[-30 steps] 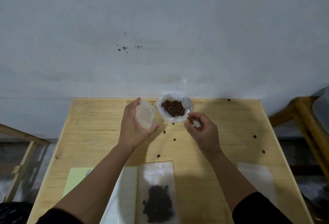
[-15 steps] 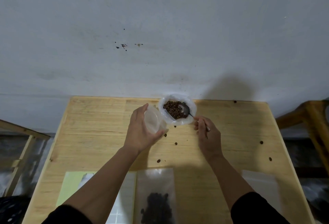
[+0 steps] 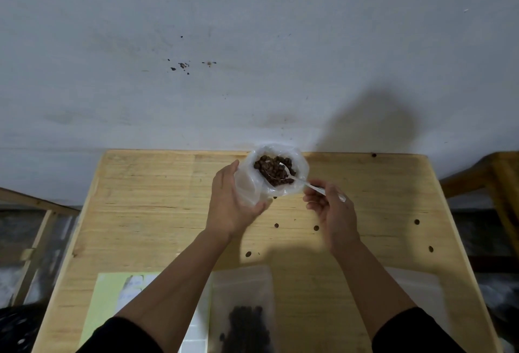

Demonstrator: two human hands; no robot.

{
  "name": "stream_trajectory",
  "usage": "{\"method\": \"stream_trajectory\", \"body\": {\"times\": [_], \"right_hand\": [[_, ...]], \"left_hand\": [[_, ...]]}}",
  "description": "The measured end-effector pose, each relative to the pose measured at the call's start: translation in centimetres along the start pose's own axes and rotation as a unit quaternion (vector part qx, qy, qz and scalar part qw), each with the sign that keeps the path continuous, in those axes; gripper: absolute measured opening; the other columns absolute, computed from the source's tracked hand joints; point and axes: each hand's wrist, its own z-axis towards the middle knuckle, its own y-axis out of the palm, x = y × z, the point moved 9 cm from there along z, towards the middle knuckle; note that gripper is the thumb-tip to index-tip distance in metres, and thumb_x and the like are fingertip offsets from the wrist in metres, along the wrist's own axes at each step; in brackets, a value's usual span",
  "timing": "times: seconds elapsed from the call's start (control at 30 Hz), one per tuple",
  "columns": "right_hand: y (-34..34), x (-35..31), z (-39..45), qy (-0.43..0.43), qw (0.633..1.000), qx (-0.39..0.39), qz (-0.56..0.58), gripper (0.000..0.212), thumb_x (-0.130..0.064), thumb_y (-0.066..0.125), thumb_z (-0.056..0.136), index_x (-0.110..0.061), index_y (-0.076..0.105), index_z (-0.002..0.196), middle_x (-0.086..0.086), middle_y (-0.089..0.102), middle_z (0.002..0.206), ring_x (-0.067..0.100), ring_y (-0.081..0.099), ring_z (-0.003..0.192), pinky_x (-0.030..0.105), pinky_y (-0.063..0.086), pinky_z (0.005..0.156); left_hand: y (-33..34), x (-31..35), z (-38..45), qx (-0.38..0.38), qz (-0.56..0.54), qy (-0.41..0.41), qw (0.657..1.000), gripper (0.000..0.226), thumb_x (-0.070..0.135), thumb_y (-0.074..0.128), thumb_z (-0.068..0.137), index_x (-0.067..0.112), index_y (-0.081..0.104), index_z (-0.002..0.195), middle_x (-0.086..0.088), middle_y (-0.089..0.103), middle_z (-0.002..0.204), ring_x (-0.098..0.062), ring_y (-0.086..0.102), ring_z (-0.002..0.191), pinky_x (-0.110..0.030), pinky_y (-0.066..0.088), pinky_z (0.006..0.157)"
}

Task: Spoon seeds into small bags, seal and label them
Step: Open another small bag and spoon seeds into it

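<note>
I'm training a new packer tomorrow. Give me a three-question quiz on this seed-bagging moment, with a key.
1. True or false: the spoon has its bowl among the seeds in the big seed bag.
2. Which hand holds the small empty bag? A) left B) right C) neither
3. Fill in: the filled pouch lies at the table's ___ edge, between the forearms.

Key: 1 true; 2 A, the left hand, while the right hand pinches the spoon handle; 3 near.
</note>
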Motion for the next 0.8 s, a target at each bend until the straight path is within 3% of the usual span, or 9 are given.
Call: {"method": "stream_trajectory", "body": {"times": [0.2,0.3,0.43,0.63,0.8], "right_hand": [[3.1,-3.4,-1.5,-0.068,0.99,-0.081,-0.09,0.03,-0.011,0.036,0.1,-0.002,0.065,0.096,0.013,0.063,0.075,0.015,0.059,0.065,0.022,0.049,0.055],[5.1,-5.2,-2.8,-0.176,0.951,-0.139,-0.214,0.028,-0.014,0.041,0.098,-0.003,0.066,0.098,0.009,0.064,0.076,0.011,0.059,0.066,0.02,0.049,0.057],[4.1,-6.4,-2.6,-0.247,0.933,-0.089,-0.245,0.027,-0.016,0.041,0.095,-0.006,0.066,0.1,0.002,0.063,0.076,0.005,0.058,0.065,0.017,0.048,0.058],[0.9,-3.5,-0.8,-0.232,0.912,-0.003,-0.337,0.026,-0.025,0.042,0.095,-0.017,0.065,0.104,-0.01,0.061,0.081,0.003,0.057,0.07,0.014,0.048,0.061],[0.7,1.3,0.1,-0.042,0.988,0.015,-0.148,0.026,-0.013,0.039,0.1,-0.009,0.065,0.102,0.008,0.065,0.08,0.013,0.06,0.07,0.018,0.05,0.056]], "left_hand": [[0.2,0.3,0.2,0.002,-0.015,-0.004,1.0,0.106,0.05,0.08,0.063,0.018,0.022,0.146,-0.001,0.031,0.143,-0.014,0.03,0.132,-0.022,0.025,0.106],[0.1,0.6,0.3,0.01,-0.02,-0.001,1.0,0.104,0.047,0.081,0.064,0.017,0.023,0.145,-0.001,0.033,0.141,-0.014,0.032,0.131,-0.02,0.027,0.104],[0.1,0.5,0.4,0.004,-0.023,-0.003,1.0,0.106,0.048,0.082,0.064,0.016,0.022,0.146,-0.001,0.032,0.142,-0.014,0.032,0.131,-0.02,0.026,0.104],[0.0,0.3,0.5,0.001,-0.031,-0.005,1.0,0.107,0.05,0.082,0.064,0.018,0.021,0.146,0.001,0.03,0.142,-0.011,0.032,0.13,-0.019,0.026,0.102],[0.2,0.4,0.5,-0.001,-0.033,-0.006,0.999,0.106,0.047,0.082,0.065,0.018,0.021,0.147,0.001,0.03,0.142,-0.011,0.031,0.13,-0.018,0.025,0.102]]}}
